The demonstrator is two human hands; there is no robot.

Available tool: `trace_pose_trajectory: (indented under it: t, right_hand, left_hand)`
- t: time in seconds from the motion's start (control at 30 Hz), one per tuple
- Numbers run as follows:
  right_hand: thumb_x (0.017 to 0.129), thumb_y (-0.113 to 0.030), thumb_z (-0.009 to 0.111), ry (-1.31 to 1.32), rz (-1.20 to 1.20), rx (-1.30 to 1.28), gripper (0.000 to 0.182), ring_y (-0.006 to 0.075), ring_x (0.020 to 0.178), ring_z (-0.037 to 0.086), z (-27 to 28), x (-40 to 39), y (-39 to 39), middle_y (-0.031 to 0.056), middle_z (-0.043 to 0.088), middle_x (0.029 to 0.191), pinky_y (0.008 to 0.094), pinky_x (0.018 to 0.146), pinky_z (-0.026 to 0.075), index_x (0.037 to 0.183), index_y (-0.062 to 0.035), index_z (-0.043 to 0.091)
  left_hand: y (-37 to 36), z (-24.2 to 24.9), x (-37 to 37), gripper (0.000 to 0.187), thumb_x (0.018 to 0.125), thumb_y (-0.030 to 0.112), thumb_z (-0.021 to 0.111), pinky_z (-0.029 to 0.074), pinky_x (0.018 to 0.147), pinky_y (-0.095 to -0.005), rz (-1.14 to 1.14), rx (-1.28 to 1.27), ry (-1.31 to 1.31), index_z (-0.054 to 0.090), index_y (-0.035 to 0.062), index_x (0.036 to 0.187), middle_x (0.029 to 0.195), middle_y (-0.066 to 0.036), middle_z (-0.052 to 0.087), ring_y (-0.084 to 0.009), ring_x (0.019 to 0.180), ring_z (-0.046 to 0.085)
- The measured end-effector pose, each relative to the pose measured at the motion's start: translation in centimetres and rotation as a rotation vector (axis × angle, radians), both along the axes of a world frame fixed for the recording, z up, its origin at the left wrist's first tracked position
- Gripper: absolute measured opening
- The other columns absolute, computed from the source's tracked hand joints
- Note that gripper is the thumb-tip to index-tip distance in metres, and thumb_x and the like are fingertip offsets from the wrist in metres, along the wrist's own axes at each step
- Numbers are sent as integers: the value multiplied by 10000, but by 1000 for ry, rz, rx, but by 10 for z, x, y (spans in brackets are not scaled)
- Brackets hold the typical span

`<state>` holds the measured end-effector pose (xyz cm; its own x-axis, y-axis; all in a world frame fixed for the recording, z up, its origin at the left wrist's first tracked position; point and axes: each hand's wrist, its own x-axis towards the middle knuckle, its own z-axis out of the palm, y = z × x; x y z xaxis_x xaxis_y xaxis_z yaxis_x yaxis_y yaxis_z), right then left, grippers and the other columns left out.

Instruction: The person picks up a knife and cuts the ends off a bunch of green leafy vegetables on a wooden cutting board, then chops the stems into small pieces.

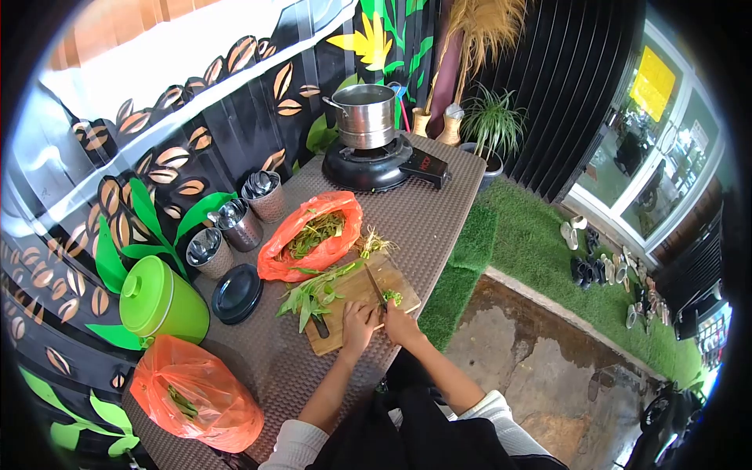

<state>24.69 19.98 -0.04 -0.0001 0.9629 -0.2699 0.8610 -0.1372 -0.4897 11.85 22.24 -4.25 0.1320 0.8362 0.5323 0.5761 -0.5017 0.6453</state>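
Observation:
My right hand (pixel 402 326) is closed around the handle of a knife (pixel 374 283), whose blade points away from me over the wooden cutting board (pixel 335 333). Beside it, my left hand (pixel 358 323) lies on the board with its fingers extended; whether anything is under them I cannot make out. A small heap of chopped greens (pixel 392 297) sits just right of the blade. Leafy green stems (pixel 309 299) lie across the board's left side. Cut root ends (pixel 376 244) rest at its far edge. Behind the board, an open orange plastic bag (pixel 347 210) holds more greens (pixel 313 235).
A steel pot (pixel 366 117) stands on a black portable stove (pixel 366 168) at the table's far end. Along the wall are cutlery cups (pixel 266 204), dark stacked plates (pixel 237 294) and a green lidded container (pixel 176 301). Another orange bag (pixel 200 395) stands near left.

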Motion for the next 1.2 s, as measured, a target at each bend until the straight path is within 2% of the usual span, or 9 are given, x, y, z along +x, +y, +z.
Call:
trace_pose_trajectory:
  t: [0.3, 0.37, 0.67, 0.73, 0.8, 0.97, 1.03, 1.13, 1.2]
  right_hand:
    - [886, -175, 450, -44, -27, 7, 365, 418, 835, 641, -1, -5, -23, 278, 631, 859, 506, 700, 515, 1171, 22, 336]
    - [897, -177, 448, -35, -75, 66, 328, 459, 837, 617, -2, -14, -29, 305, 613, 870, 529, 695, 505, 1127, 30, 340]
    - [905, -206, 442, 68, -11, -20, 340, 457, 864, 613, 4, 3, 0, 311, 611, 894, 540, 720, 491, 1154, 5, 347]
    - [908, -213, 443, 63, -13, -28, 334, 466, 868, 607, 9, 0, -9, 308, 611, 896, 548, 735, 483, 1141, 7, 350]
    - [911, -229, 448, -14, -86, -16, 331, 458, 856, 613, 5, -11, -20, 301, 615, 889, 542, 724, 488, 1119, 11, 353]
    - [907, -225, 455, 11, -55, 35, 342, 456, 832, 620, -8, -10, -5, 285, 621, 877, 526, 703, 503, 1126, 14, 347]
    - [905, -218, 455, 30, -22, 69, 340, 451, 824, 625, -17, -5, -2, 280, 624, 865, 522, 696, 508, 1130, 11, 344]
    - [899, -194, 448, -13, -1, 56, 325, 438, 823, 632, -8, -9, -16, 278, 627, 839, 527, 684, 510, 1132, 5, 341]
    - [893, -174, 442, -68, -76, 106, 309, 428, 810, 637, -5, -22, -32, 273, 629, 814, 535, 675, 509, 1125, 3, 343]
  left_hand:
    - [0, 3, -1, 102, 755, 91, 661, 428, 795, -380, 11, -69, -51, 687, 41, 841, 848, -100, 607, -289, 866, 526]
    - [0, 4, -2, 104, 754, 83, 665, 430, 793, -382, 12, -78, -50, 685, 30, 842, 852, -110, 612, -295, 867, 533]
    - [3, -2, 0, 95, 742, 78, 668, 440, 764, -370, 15, -63, -57, 683, 38, 827, 832, -109, 608, -282, 854, 532]
    - [7, -10, 1, 69, 740, 86, 663, 440, 733, -374, -9, -200, -209, 681, 47, 795, 824, -97, 610, -280, 810, 527]
    - [9, -6, -2, 64, 735, 83, 665, 443, 713, -375, -4, -201, -158, 676, 46, 786, 819, -101, 610, -279, 792, 528]
    - [11, -7, -2, 64, 720, 77, 674, 442, 689, -375, 2, -197, -93, 666, 42, 773, 788, -111, 601, -277, 760, 530]
    - [14, -15, -2, 85, 698, 80, 696, 426, 612, -340, 4, -175, -133, 659, 51, 770, 732, -95, 564, -232, 656, 511]
    - [10, -4, -2, 87, 698, 80, 699, 429, 613, -347, 31, -176, -163, 659, 50, 770, 727, -95, 555, -231, 649, 512]
    - [9, 0, -3, 90, 701, 83, 697, 440, 621, -354, 24, -210, -159, 662, 45, 775, 744, -105, 562, -241, 669, 523]
